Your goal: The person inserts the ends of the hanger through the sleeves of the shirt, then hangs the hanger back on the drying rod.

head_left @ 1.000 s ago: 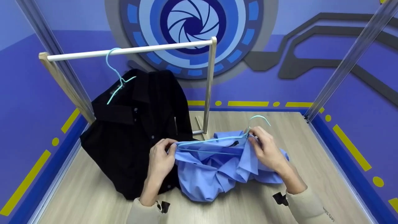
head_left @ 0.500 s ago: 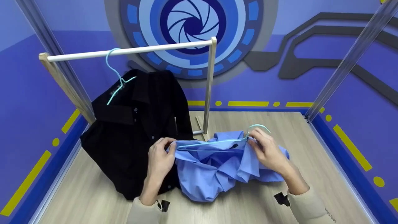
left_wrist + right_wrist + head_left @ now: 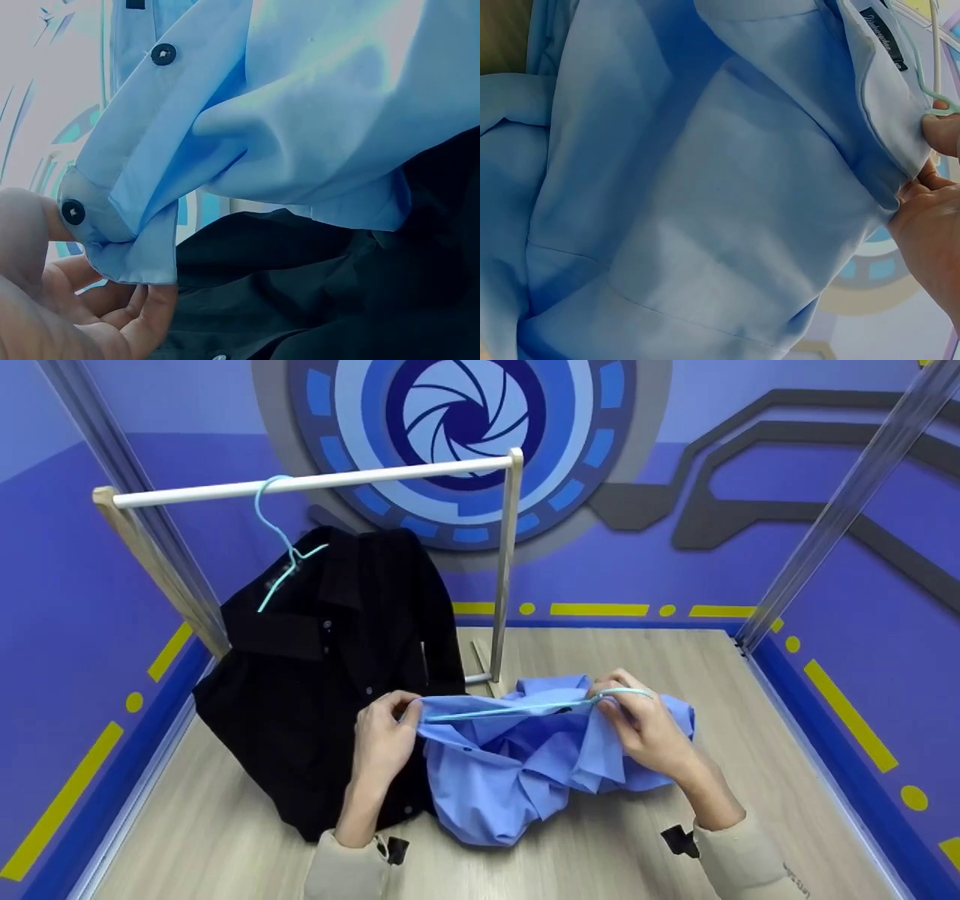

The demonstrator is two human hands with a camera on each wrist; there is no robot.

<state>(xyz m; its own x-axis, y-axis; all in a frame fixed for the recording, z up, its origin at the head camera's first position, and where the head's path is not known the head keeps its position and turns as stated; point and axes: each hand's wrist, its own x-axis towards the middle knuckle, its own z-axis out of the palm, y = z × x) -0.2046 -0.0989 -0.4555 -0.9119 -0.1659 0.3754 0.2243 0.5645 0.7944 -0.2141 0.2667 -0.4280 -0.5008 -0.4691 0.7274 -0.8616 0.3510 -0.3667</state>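
Observation:
My left hand (image 3: 382,739) pinches the front edge of a light blue shirt (image 3: 487,802) between thumb and fingers, by a dark button (image 3: 73,212) seen in the left wrist view. My right hand (image 3: 649,731) grips the shirt's collar (image 3: 885,90) together with the neck of a mint-green clothes hanger (image 3: 517,709). The hanger's arm lies across the shirt's neck opening, and its far end disappears by the left hand. Its hook (image 3: 626,691) lies tipped low over the right fingers. The rest of the shirt is bunched below, over the table.
Close on the left, a black shirt (image 3: 360,660) hangs by a second mint hanger (image 3: 277,529) from the white bar (image 3: 322,484) of a wooden rack, its hem reaching the table (image 3: 600,847). Blue printed walls (image 3: 600,570) enclose the back and sides.
The hanger's hook has tipped down from upright to nearly flat as the right hand turned. The left hand has shifted slightly left with the shirt's edge. The black shirt stays put.

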